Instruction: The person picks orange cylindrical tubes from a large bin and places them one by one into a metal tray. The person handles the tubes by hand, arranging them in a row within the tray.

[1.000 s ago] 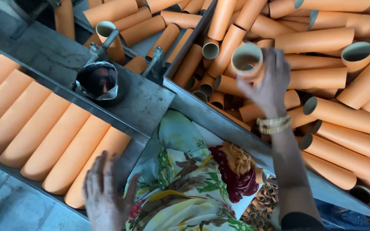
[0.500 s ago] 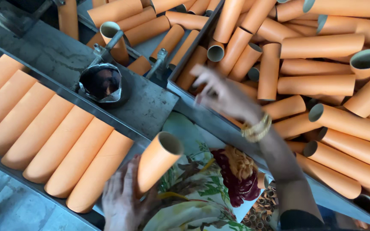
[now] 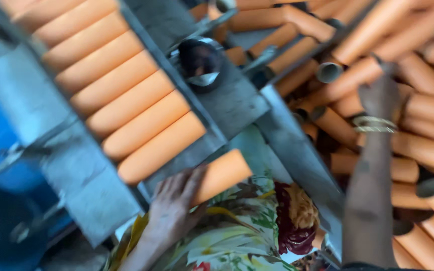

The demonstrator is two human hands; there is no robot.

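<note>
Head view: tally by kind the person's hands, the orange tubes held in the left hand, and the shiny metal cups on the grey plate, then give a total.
Hands: 2, left hand and right hand
Orange tube held in left hand: 1
Metal cup on the grey plate: 1
Total: 4

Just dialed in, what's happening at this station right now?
A person's left hand grips an orange tube beside a row of tubes lying side by side in a grey metal tray. The right hand, bangles at the wrist, reaches into a loose pile of tubes in the bin.
</note>
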